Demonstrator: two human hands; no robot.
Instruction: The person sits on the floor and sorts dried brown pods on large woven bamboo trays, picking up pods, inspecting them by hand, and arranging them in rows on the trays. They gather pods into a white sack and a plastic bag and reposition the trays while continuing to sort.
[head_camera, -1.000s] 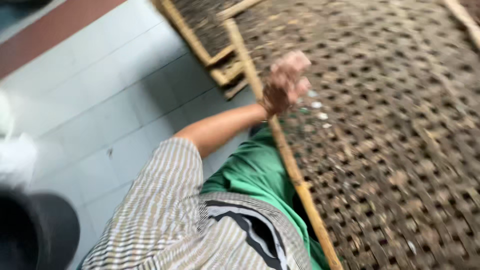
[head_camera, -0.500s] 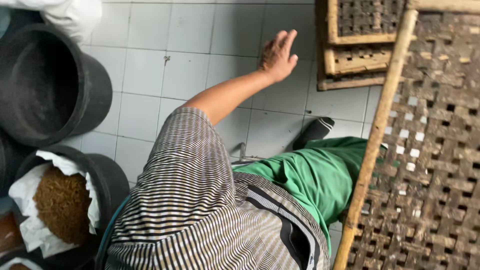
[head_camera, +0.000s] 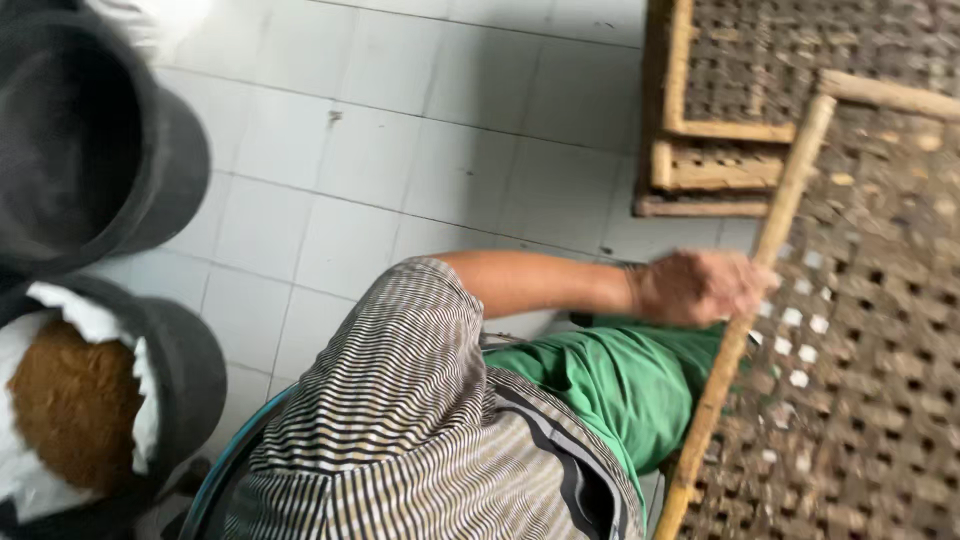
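Fingers (head_camera: 748, 285) of one hand (head_camera: 700, 288), at the end of a bare forearm reaching out from a striped short sleeve (head_camera: 400, 400), curl over the bamboo edge pole (head_camera: 745, 320) of a large woven tray (head_camera: 860, 340); motion blur hides whether the grip is tight, and which hand it is cannot be told from this angle. The pole, pale yellow and round, runs diagonally from upper right to lower left, passing directly under the knuckles, with the tray's lattice spreading away to the right of the hand. That lattice is a flat open weave of brown strips, dusty and rough, with white floor showing through the gaps. Two smaller framed trays (head_camera: 720, 150) of the same weave sit stacked behind it on the white tiled floor (head_camera: 400, 150). Green cloth (head_camera: 620, 380) covers the person's lap just below the hand. At far left stand two round black buckets, one empty (head_camera: 150, 170), the other (head_camera: 190, 370) lined with white sheet and holding brown crumbly material (head_camera: 70, 400).
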